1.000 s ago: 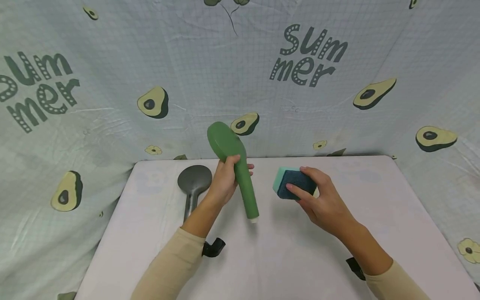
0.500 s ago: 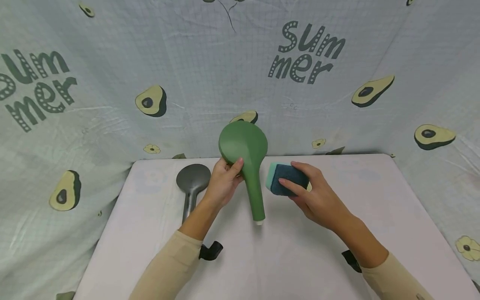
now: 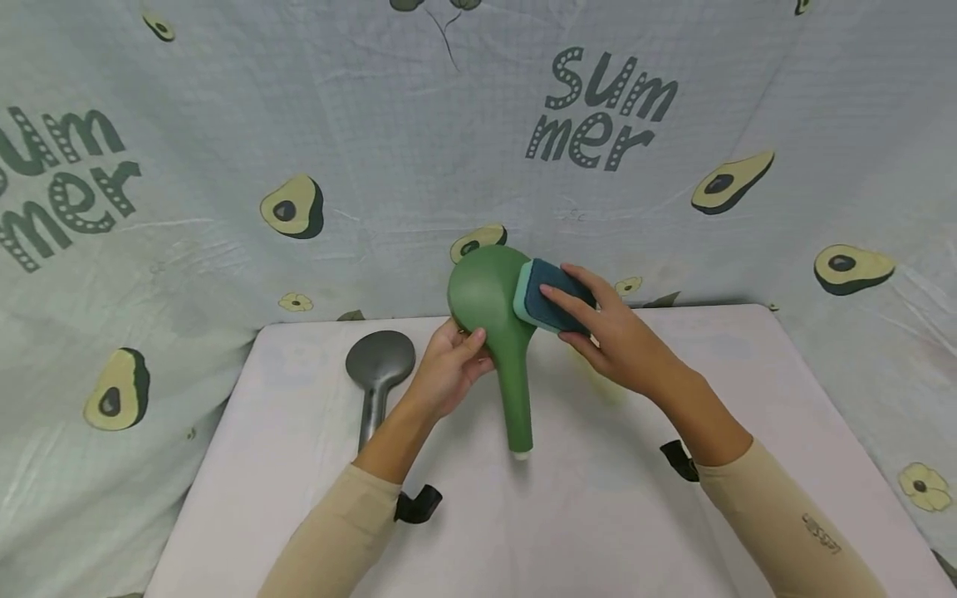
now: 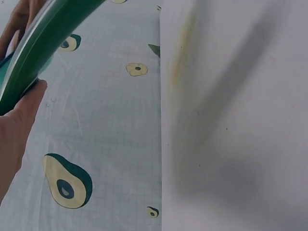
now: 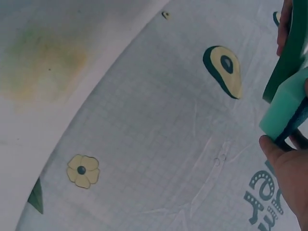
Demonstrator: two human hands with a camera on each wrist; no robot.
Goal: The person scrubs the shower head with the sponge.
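Observation:
My left hand (image 3: pixel 454 365) holds a green shower head (image 3: pixel 482 291) by its neck, the round head up and the handle pointing down toward me, its white end (image 3: pixel 521 455) lowest. A two-layer sponge (image 3: pixel 561 299), dark blue on one face and mint on the other, is gripped in my right hand (image 3: pixel 631 345). Its mint side lies against the right edge of the round head. In the right wrist view the mint layer (image 5: pixel 284 106) meets the green rim. The left wrist view catches the green handle (image 4: pixel 48 43) beside the thumb.
A grey shower head (image 3: pixel 380 361) lies on the white table (image 3: pixel 583 515) at the left, its handle partly behind my left forearm. Black straps (image 3: pixel 419 505) show at both wrists. Behind the table hangs a cloth (image 3: pixel 404 166) with avocado prints. A faint yellow patch (image 3: pixel 601 382) marks the tabletop.
The green shower head has turned its broad round side toward me and shifted slightly right. My right hand has brought the sponge up and left onto the round head.

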